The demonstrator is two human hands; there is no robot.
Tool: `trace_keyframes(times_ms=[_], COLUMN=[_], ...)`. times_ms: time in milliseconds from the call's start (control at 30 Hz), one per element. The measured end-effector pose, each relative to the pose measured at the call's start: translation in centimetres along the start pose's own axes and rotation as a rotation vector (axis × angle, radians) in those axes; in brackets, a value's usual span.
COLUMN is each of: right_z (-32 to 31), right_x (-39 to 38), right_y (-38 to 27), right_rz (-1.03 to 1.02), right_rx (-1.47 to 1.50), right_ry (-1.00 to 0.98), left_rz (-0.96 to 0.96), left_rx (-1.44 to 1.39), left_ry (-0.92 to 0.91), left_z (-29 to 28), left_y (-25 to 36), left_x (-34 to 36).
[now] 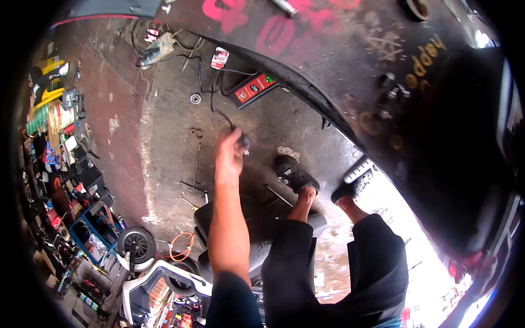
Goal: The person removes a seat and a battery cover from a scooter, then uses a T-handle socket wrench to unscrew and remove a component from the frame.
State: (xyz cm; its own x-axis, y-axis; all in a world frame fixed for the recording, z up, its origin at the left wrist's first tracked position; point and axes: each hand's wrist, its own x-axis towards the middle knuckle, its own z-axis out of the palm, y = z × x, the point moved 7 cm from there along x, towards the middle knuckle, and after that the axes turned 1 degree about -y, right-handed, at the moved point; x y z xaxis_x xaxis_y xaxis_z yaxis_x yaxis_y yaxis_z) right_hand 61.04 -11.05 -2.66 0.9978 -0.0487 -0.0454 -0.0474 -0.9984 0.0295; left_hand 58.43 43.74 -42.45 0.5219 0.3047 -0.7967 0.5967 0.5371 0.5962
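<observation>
My left hand (229,150) reaches forward above the concrete floor, its fingers closed round a small black plug-like piece (244,141). A dark cable (223,116) runs up and away from that piece; its exact kind is blurred. Beyond the hand lies a red and black box (253,91) with a lit green display and black cables beside it. A round metal bearing-like ring (195,99) sits on the floor to the left. My right hand is out of view.
A dark marked tabletop (328,60) spans the upper right. Long tools, including a thin rod (197,164), lie left of my arm. A power strip (158,49) rests farther off. Clutter (60,164) lines the left side; a small wheel (136,244) stands lower left.
</observation>
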Motion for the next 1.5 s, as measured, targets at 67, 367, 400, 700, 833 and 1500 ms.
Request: trace_keyframes(times_ms=[67, 367, 400, 700, 833, 1500], right_z=[-1.9, -2.9, -3.7, 0.7, 1.5, -1.1], right_x=[0.0, 1.3, 1.2, 4.3, 6.2, 19.8], right_y=[-0.9, -6.7, -6.9, -19.4, -20.3, -19.4], right_rz=[0.032, -0.073, -0.145, 0.065, 0.1, -0.636], right_rx=[0.016, 0.454, 0.469, 1.271, 1.384, 0.489], right_ry=[0.002, -0.075, 0.018, -0.258, -0.208, -0.156], left_rz=[-0.012, -0.019, -0.013, 0.04, 0.057, 0.285], left_rx=[-0.168, -0.541, -0.499, -0.293, -0.183, 0.833], left_ry=[-0.137, -0.522, -0.396, -0.485, -0.441, -1.046], left_z=[2.8, 14.0, 15.2, 24.4, 26.1, 33.6], left_y=[0.8, 8.8, 8.4, 9.5, 11.7, 19.4], left_x=[-6.7, -27.5, -27.3, -28.3, -27.3, -17.2])
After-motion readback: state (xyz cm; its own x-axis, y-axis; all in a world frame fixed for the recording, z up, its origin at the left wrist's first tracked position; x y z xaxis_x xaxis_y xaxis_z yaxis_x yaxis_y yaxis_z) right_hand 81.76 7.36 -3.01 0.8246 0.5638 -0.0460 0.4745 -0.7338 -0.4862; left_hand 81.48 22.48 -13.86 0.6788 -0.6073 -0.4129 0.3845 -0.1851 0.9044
